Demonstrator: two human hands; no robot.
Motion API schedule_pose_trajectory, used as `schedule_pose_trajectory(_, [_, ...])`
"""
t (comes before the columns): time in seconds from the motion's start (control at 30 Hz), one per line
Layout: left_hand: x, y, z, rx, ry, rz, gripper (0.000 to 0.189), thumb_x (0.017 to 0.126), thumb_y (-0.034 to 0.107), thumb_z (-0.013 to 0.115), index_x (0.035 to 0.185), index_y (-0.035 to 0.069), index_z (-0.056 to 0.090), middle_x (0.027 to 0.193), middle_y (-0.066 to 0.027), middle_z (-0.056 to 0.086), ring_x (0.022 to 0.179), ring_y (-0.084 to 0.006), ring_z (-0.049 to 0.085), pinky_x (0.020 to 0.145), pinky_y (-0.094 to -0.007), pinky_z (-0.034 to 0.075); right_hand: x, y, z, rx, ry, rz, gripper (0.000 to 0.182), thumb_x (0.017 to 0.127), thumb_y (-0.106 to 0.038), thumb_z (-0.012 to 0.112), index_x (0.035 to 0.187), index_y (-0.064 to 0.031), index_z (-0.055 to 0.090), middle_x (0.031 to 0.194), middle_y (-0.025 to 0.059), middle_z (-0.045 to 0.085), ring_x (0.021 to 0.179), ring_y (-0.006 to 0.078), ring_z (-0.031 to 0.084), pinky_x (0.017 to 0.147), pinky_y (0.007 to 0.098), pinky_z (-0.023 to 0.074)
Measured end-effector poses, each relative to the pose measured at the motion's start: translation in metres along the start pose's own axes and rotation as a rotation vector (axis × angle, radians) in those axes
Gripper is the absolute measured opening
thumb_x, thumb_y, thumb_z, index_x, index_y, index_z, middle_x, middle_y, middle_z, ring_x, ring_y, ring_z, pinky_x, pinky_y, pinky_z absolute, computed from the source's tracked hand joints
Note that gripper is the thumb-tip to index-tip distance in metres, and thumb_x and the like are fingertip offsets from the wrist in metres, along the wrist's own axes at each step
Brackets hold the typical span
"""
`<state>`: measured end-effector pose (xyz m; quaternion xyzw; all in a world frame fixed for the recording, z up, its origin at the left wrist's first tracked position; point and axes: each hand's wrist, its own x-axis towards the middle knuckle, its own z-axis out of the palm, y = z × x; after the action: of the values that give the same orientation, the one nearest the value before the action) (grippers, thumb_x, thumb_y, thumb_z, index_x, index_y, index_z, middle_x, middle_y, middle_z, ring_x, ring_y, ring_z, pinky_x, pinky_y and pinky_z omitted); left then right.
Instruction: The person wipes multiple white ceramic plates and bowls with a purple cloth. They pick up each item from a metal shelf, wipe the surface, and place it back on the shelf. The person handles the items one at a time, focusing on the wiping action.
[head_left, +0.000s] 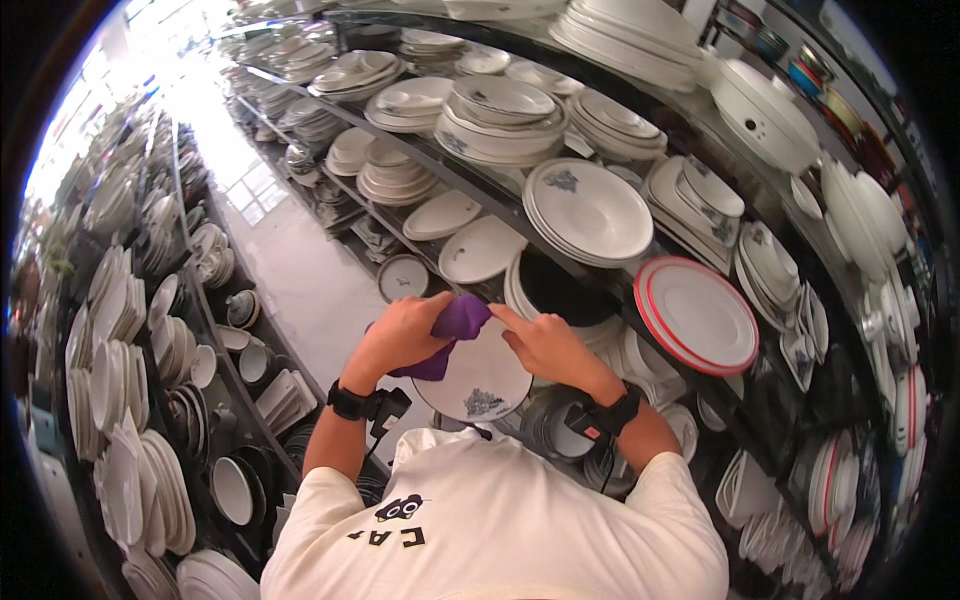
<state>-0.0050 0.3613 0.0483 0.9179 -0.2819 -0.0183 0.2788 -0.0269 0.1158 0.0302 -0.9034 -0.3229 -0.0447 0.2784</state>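
My left hand (409, 330) grips a bunched purple cloth (459, 319), part of which hangs below the fingers. Close by on the right, my right hand (546, 341) reaches its index finger to the cloth's edge; whether it pinches the cloth cannot be told. Beneath both hands lies a round white plate (472, 382) with a blue-grey floral print near its lower rim. What bears this plate is hidden. Both wrists wear black straps with small boxes and cables.
Shelves of stacked crockery run along both sides of a pale floor aisle (300, 277). Right of my hands, red-rimmed plates (697, 315) overhang a dark shelf edge, near a stack of white floral plates (589, 210). White plates (120, 382) crowd the left shelves.
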Motion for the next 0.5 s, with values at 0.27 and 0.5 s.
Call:
schedule_pose_trajectory(0.27, [0.038,0.007,0.006,-0.102,-0.064,0.038,0.037,0.074,0.017,0.07,0.107,0.004,0.059,0.082,-0.0194,0.066,0.078,-0.0393,0.062,0.069,-0.0455,0.049,-0.012,0.012,-0.02,-0.113,0.05,0.127,0.041,0.087,-0.013,0.058,0.127,-0.0118,0.049,0.059,0.0201,0.059,0.057,0.0403,0.062,0.054,0.0485,0.0521])
schedule_pose_trajectory(0.5, [0.035,-0.008,0.026,-0.422,-0.067,-0.053,0.041,0.079,0.015,0.07,0.115,0.002,0.058,0.09,-0.0192,0.067,0.082,-0.0307,0.065,0.076,-0.0371,0.051,-0.024,0.03,-0.054,-0.048,0.111,0.272,0.031,0.09,-0.011,0.055,0.121,-0.0078,0.053,0.075,0.0217,0.062,0.065,0.0405,0.061,0.058,0.0463,0.0486])
